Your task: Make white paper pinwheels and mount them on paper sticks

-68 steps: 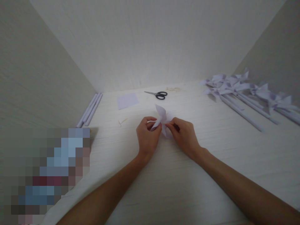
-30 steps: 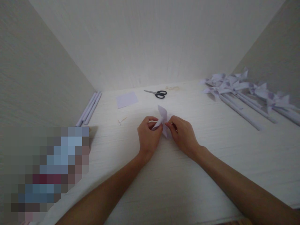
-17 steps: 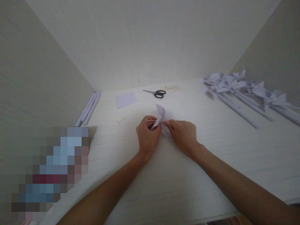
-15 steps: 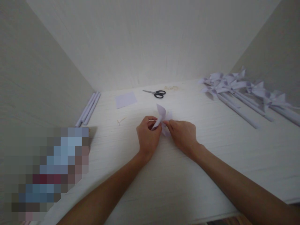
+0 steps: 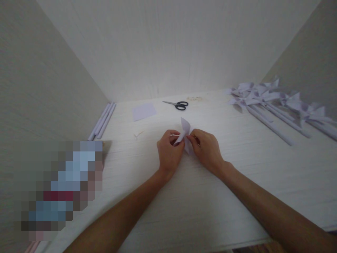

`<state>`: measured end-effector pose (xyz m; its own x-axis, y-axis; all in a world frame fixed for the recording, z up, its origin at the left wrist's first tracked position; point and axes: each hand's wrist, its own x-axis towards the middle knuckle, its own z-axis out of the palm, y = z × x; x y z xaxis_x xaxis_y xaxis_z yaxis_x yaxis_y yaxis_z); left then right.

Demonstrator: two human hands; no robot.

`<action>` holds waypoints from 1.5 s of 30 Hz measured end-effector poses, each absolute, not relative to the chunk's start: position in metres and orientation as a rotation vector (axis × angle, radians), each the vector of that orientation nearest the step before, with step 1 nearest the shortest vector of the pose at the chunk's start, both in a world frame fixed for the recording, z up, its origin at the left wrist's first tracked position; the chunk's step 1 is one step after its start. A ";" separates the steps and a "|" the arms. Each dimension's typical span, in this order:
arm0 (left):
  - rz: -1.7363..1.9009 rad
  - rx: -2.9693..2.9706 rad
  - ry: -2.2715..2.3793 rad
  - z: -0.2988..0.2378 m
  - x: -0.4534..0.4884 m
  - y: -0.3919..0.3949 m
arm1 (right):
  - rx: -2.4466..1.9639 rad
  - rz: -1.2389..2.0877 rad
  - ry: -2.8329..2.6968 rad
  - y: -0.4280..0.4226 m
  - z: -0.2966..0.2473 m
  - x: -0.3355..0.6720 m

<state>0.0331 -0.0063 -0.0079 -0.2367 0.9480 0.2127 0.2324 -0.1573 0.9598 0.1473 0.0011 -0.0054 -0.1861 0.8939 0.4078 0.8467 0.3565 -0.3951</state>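
Observation:
A folded white paper pinwheel (image 5: pixel 185 125) stands up between my hands at the middle of the table. My left hand (image 5: pixel 170 153) grips it, thumb and fingers closed around its left side. My right hand (image 5: pixel 206 149) is closed in a pinch at its right side, by the middle of the blades. Whether the right fingertips also hold something small there is hidden. Left of my left hand lie thin little sticks (image 5: pixel 138 135) on the white tabletop (image 5: pixel 126 165).
Black-handled scissors (image 5: pixel 181 105) lie toward the back wall, with a white paper square (image 5: pixel 144 111) left of them. Several rolled paper sticks (image 5: pixel 105 119) rest by the left wall. Finished pinwheels on paper sticks (image 5: pixel 271 121) are piled at right. A pixelated object (image 5: pixel 65 182) fills the lower left.
My right hand has shifted its pinch slightly, its fingers curling more at the pinwheel. My left hand keeps its hold. The whole view has moved a little, so things appear slightly further right.

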 end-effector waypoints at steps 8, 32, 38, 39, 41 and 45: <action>1.460 1.370 1.512 -0.006 0.032 -0.006 | -1.317 0.314 -1.900 0.003 -0.009 0.151; 1.507 1.326 1.511 -0.006 0.030 -0.005 | -1.198 0.432 -2.056 0.004 -0.007 0.159; 1.517 1.323 1.489 -0.006 0.031 -0.005 | -1.304 0.296 -2.118 0.002 -0.005 0.160; 1.518 1.316 1.484 -0.006 0.031 -0.005 | -1.331 0.273 -2.128 0.002 -0.005 0.160; 1.514 1.311 1.476 -0.006 0.031 -0.005 | -1.375 0.220 -2.159 0.002 -0.004 0.159; 1.510 1.320 1.472 -0.006 0.031 -0.005 | -1.446 0.092 -2.221 0.001 -0.002 0.157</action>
